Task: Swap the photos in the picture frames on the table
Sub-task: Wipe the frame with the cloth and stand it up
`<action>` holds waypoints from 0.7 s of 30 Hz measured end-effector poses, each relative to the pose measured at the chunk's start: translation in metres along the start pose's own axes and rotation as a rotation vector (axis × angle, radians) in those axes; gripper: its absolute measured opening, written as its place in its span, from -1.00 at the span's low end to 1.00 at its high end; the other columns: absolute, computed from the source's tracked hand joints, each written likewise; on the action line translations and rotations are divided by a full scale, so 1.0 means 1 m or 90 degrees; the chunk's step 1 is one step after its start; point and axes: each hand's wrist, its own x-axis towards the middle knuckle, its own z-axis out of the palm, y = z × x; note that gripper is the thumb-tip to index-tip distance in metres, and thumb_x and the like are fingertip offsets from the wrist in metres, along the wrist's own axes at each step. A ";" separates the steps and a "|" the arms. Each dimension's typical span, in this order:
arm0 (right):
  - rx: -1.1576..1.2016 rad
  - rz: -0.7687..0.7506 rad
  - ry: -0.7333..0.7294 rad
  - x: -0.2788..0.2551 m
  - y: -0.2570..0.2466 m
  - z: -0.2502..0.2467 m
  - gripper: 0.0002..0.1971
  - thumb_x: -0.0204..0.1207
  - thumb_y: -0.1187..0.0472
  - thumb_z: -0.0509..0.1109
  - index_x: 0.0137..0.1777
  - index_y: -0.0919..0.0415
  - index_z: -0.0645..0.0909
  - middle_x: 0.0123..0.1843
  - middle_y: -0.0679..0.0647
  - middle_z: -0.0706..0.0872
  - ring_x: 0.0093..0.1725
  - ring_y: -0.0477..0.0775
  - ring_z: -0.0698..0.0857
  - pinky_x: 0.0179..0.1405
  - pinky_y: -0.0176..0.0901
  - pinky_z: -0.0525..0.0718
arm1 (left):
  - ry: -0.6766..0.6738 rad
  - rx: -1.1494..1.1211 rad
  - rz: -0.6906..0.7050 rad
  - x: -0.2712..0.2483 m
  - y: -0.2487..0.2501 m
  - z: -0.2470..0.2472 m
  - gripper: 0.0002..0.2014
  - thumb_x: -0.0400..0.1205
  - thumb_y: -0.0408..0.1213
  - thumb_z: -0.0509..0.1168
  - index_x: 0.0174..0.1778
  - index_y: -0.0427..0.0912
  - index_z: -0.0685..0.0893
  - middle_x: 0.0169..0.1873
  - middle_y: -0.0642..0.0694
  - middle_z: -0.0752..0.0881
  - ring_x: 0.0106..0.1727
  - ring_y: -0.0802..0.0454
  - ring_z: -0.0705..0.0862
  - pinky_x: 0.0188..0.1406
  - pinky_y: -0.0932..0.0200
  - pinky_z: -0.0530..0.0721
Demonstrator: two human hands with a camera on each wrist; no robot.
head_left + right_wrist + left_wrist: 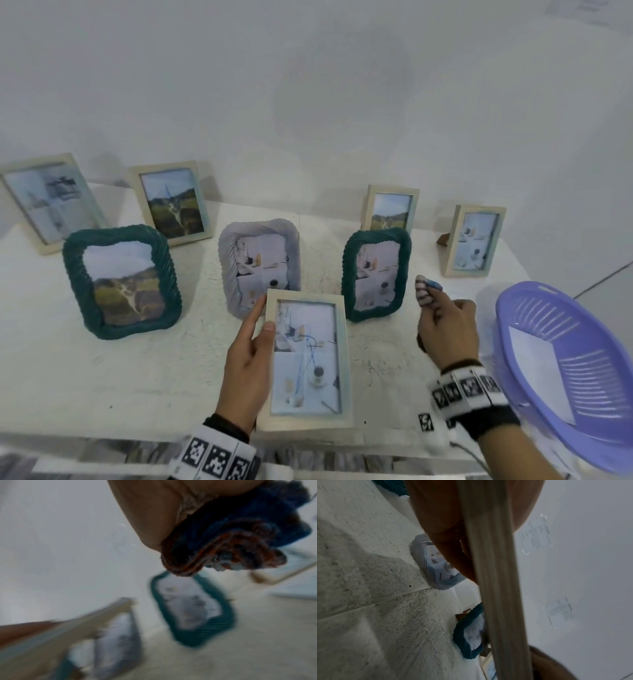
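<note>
My left hand (264, 317) grips the left edge of a pale wooden frame (308, 359) with a desk-and-cup photo, thumb on its front, tilted up near the table's front edge. In the left wrist view that frame's edge (496, 588) runs down the middle beside my palm (436, 513). To its right, my right hand (443, 318) hovers over the table, pinching a small striped blue cloth (425, 287); the right wrist view shows the cloth (231, 540) bunched in the fingers. That view is blurred.
Upright frames stand behind: a green one with a landscape (121, 281), a grey ribbed one (260, 263), a green one with a desk photo (376, 274) and several pale wooden ones (476, 240) along the wall. At the right edge is a purple basket (513, 308) holding white paper.
</note>
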 end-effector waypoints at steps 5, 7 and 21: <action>0.128 -0.183 -0.042 -0.093 -0.072 -0.030 -0.64 0.52 0.14 0.42 0.31 -0.11 0.60 0.16 -0.07 0.39 -0.38 -0.18 0.61 -0.41 -0.44 0.64 | -0.016 0.033 0.022 0.001 -0.003 0.002 -0.55 0.64 0.05 0.15 0.49 0.37 0.44 -0.12 0.02 0.54 -0.03 0.07 0.54 0.29 -0.13 0.61; 0.079 -0.248 -0.075 -0.110 -0.092 -0.024 -0.62 0.45 0.10 0.45 0.29 -0.05 0.63 0.15 -0.02 0.47 -0.29 -0.16 0.59 -0.37 -0.55 0.52 | -0.030 0.054 0.046 -0.001 -0.003 0.005 -0.54 0.66 0.00 0.15 0.53 0.29 0.42 -0.01 0.11 0.66 0.02 0.11 0.63 0.22 0.05 0.62; -0.080 -0.356 -0.206 -0.125 -0.121 -0.006 -0.65 0.51 0.05 0.12 0.19 0.08 0.61 0.07 0.06 0.48 -0.18 -0.06 0.50 -0.33 -0.37 0.61 | -0.003 0.079 0.095 -0.001 0.000 0.002 -0.60 0.76 -0.21 0.12 0.51 0.17 0.45 0.36 0.26 0.60 0.36 0.36 0.57 0.31 0.35 0.57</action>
